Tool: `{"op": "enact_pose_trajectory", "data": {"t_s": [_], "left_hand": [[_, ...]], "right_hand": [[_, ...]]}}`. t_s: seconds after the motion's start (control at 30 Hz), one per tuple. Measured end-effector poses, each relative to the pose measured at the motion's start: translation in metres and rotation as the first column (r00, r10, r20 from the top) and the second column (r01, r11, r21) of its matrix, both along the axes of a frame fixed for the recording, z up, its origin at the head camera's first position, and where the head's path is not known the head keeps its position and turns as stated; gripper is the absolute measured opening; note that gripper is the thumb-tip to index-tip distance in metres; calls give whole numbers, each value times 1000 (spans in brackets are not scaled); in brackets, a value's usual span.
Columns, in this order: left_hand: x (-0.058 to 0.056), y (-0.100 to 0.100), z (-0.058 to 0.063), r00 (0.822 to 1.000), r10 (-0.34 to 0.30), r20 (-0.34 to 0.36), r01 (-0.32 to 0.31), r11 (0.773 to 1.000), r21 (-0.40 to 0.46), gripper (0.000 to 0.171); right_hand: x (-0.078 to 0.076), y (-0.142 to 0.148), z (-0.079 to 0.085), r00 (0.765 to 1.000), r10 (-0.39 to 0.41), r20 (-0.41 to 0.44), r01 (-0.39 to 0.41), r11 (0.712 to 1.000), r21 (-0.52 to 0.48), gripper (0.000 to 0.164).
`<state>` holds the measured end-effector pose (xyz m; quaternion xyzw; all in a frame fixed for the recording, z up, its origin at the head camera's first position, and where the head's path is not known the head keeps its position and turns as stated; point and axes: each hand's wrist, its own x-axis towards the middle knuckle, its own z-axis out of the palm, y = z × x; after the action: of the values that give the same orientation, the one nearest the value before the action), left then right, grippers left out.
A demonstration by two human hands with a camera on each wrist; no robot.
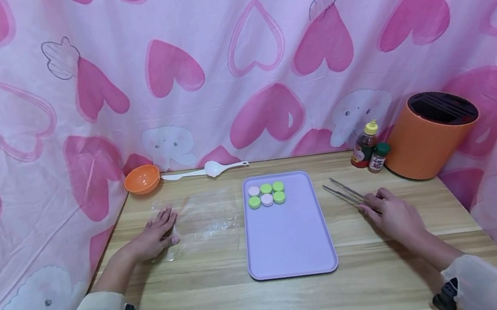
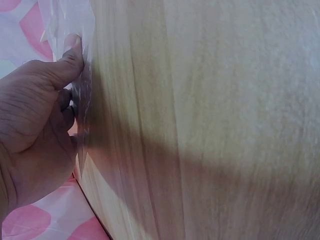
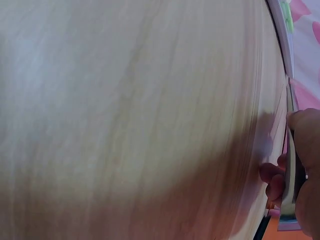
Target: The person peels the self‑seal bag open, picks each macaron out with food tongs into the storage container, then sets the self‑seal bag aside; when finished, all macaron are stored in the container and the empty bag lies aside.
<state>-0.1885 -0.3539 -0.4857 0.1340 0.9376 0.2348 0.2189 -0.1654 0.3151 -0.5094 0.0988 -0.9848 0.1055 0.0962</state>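
My left hand (image 1: 153, 236) rests on the left end of a clear plastic bag (image 1: 209, 216) lying on the table. In the left wrist view the thumb and fingers touch its clear film (image 2: 80, 20). My right hand (image 1: 394, 213) grips metal tongs (image 1: 344, 194), whose two arms point left, spread apart, toward the tray. The right wrist view shows the handle end (image 3: 290, 205) inside the curled fingers. Between the hands lies a light purple tray (image 1: 289, 243). Several small round macarons, green (image 1: 278, 186) and pale (image 1: 267, 200), sit in two rows near its far left corner.
An orange bowl (image 1: 142, 180) stands at the far left, beside a white knife (image 1: 182, 175) and white spoon (image 1: 222, 167). At the far right are a yellow-capped bottle (image 1: 364, 146), a green-capped jar (image 1: 378, 158) and an orange knife block (image 1: 428, 138). A heart-patterned curtain (image 1: 274, 136) borders the table (image 1: 202, 305).
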Motion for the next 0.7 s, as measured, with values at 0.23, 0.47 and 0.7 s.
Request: {"op": "enact_pose_trajectory", "data": {"t_s": [0.23,0.47,0.7], "left_hand": [[-1,-1,-2,1000,-7,-2,7,1000,13,89],[0,1,-2,1000,-15,-10,15,1000,14,88],[-1,1,-2,1000,-15,-8,16,1000,7,88]], "right_hand": [[3,2,0,997,-71,-18,71,997,-6,27],[1,-5,2,995,-89,34,89,996,-17,31],[-1,-16,1,991,-88,103,95,993,-65,40]]}}
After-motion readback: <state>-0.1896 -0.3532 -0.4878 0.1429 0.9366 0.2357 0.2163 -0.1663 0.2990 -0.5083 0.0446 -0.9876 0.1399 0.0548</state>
